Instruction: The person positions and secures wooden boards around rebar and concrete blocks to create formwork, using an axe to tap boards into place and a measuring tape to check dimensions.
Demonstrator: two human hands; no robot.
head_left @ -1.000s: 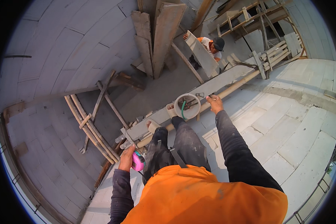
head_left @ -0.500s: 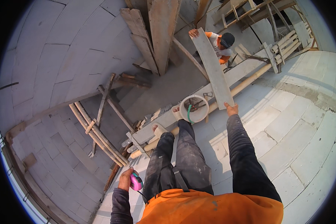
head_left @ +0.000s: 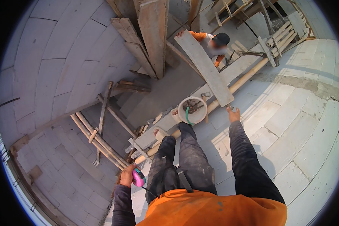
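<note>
My left hand (head_left: 127, 175) is closed around a pink and teal tape measure (head_left: 139, 177), with a dark strap running from it toward my waist. My right hand (head_left: 234, 114) is just below the near end of a long grey board (head_left: 205, 67), its thumb and finger apart. The board slants up and away, and a co-worker (head_left: 211, 45) in an orange and white top grips its far end with one hand. Between my feet and the board stands a white bucket (head_left: 200, 119) holding metal tools and a green piece of hose or handle.
I stand on a narrow plank walkway (head_left: 237, 75) edged by a bamboo pole (head_left: 248, 79). Pale block walls (head_left: 64, 45) rise on both sides. Tall wooden boards (head_left: 154, 37) lean at the back, and lashed bamboo poles (head_left: 98, 139) stand to the left.
The board's far end has shifted left and its near end has come away from my right hand, whose fingers have loosened. My left hand has risen slightly with the tape measure.
</note>
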